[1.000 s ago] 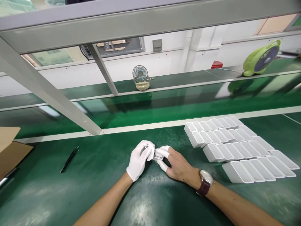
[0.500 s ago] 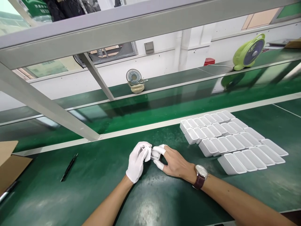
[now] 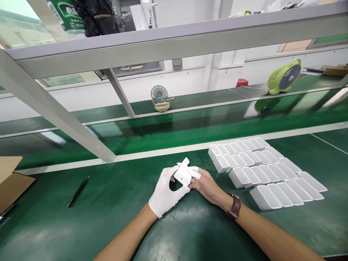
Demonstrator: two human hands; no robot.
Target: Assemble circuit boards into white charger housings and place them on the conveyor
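A small white piece [image 3: 183, 176] with a flat face, a tiny dark mark and a tab sticking up at its top is held up between my hands, over the green table. My left hand [image 3: 165, 192], in a white glove, has its fingers at the piece's left side and its thumb reaching under the lower edge. White covers sit on fingertips of my right hand [image 3: 205, 183], which grips the piece from the right; some of its fingers are hidden behind it. To the right stand rows of white open-topped boxes [image 3: 265, 197].
A black pen [image 3: 78, 192] lies on the table [image 3: 108, 221] at left, near an open cardboard box [image 3: 16, 186]. A grey metal post [image 3: 65, 119] rises from the table's back edge. Beyond stand a small fan [image 3: 160, 97] and a green fan [image 3: 284, 78].
The piece has been turned, so its flat white face shows where a grey-edged side showed before. My right wrist has rolled, and my left hand has opened wider around the piece. The view has tilted up.
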